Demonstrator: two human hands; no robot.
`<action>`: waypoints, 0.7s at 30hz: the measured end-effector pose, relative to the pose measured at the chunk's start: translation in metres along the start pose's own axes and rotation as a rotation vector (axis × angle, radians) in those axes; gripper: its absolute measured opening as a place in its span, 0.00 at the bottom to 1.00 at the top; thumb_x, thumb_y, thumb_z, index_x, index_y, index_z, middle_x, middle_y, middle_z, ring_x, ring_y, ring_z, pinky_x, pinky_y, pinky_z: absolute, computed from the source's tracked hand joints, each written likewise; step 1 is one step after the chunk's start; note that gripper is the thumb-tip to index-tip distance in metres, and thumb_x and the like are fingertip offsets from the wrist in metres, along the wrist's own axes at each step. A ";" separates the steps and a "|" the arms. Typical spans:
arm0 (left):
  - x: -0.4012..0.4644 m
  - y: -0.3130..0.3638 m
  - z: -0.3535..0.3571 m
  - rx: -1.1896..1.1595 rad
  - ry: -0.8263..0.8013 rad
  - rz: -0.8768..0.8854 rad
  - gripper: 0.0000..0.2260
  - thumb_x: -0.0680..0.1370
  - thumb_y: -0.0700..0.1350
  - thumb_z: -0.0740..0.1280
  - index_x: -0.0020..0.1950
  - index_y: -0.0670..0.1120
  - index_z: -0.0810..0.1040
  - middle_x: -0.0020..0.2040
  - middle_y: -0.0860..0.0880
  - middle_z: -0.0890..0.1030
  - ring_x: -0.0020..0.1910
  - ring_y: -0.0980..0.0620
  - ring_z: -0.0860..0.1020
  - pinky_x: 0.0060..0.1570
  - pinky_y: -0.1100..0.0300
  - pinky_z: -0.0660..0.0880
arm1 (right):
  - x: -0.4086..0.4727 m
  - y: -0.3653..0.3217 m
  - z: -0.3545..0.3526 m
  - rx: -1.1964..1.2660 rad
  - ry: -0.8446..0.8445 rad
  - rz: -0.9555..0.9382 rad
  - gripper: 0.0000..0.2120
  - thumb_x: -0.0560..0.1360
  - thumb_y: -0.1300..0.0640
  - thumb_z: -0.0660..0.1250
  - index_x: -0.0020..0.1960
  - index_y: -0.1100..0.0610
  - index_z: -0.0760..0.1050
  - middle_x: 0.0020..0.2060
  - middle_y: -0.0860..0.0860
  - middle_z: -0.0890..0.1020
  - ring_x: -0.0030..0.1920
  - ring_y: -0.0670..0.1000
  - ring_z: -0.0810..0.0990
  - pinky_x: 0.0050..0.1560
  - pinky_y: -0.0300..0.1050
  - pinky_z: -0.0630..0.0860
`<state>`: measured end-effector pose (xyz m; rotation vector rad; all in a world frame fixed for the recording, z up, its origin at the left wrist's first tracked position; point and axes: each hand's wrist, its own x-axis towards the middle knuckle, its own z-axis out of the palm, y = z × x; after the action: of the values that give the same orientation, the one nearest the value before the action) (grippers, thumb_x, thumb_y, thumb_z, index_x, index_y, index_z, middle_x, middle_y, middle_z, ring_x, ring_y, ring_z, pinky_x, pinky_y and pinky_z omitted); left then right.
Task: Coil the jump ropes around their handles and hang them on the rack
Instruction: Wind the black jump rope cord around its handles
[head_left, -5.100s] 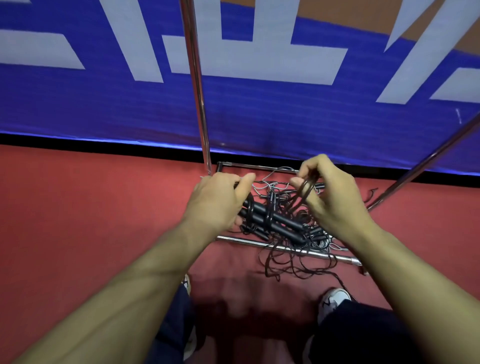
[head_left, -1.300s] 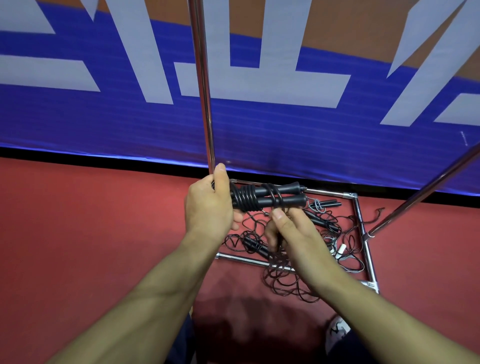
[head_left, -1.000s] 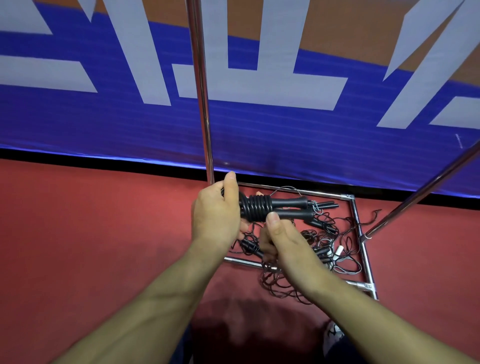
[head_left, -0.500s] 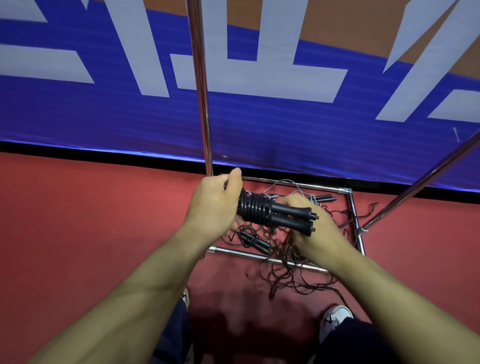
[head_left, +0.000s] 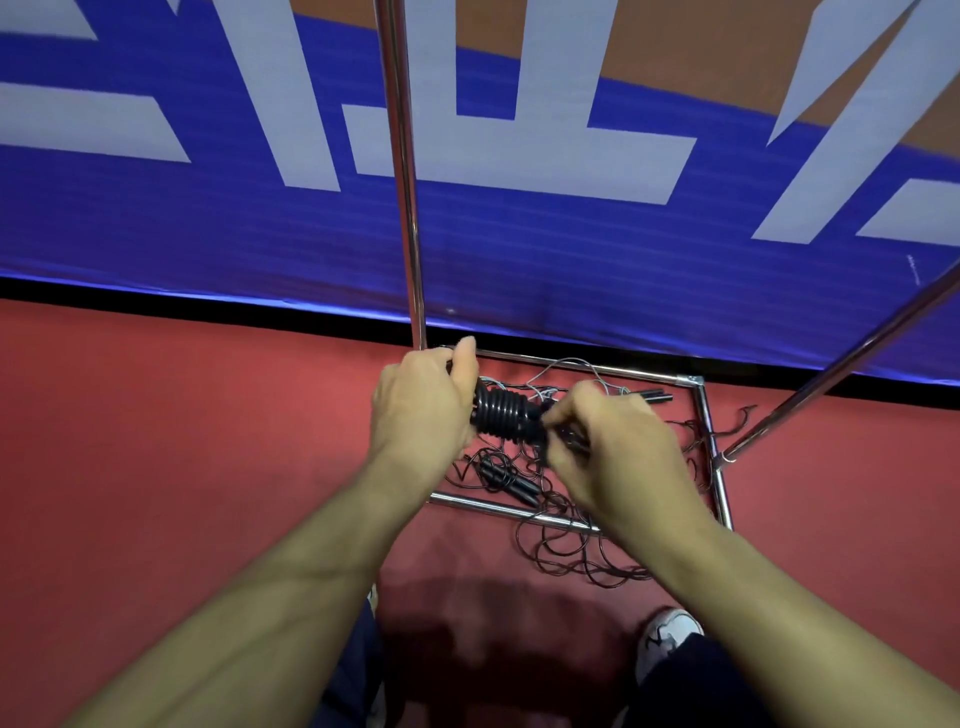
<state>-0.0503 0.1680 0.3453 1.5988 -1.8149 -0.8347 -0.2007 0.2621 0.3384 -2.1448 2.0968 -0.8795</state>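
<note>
head view: tightly coiled black jump rope

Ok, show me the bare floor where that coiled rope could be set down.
Bare red floor runs left of the rack's base frame, up to the blue banner. A smaller patch lies right of the frame, beyond the slanted pole. Inside the frame and over its near bar, loose jump ropes crowd everything. The left hand and right hand hold the coiled rope.
</note>
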 end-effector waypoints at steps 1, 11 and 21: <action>0.000 0.001 -0.001 -0.036 0.031 -0.015 0.24 0.84 0.55 0.56 0.33 0.44 0.73 0.24 0.45 0.78 0.20 0.52 0.79 0.25 0.60 0.75 | -0.004 -0.004 0.003 0.010 0.006 -0.034 0.09 0.69 0.59 0.73 0.45 0.51 0.75 0.31 0.42 0.75 0.35 0.55 0.75 0.37 0.41 0.69; 0.004 -0.004 -0.010 -0.232 0.181 -0.113 0.23 0.84 0.53 0.55 0.35 0.40 0.71 0.24 0.42 0.77 0.18 0.52 0.76 0.18 0.65 0.66 | -0.014 -0.014 0.033 0.605 0.045 0.342 0.15 0.77 0.54 0.69 0.43 0.44 0.62 0.29 0.46 0.73 0.30 0.50 0.71 0.34 0.44 0.68; 0.001 0.002 -0.011 -0.298 0.156 -0.114 0.26 0.85 0.54 0.54 0.41 0.33 0.73 0.32 0.33 0.79 0.16 0.55 0.73 0.17 0.65 0.65 | -0.002 -0.021 0.032 1.116 -0.308 0.522 0.11 0.83 0.61 0.56 0.48 0.58 0.75 0.36 0.52 0.82 0.37 0.49 0.78 0.38 0.38 0.73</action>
<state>-0.0429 0.1661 0.3539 1.5363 -1.4286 -0.9537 -0.1682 0.2540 0.3192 -1.0158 1.3360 -1.1357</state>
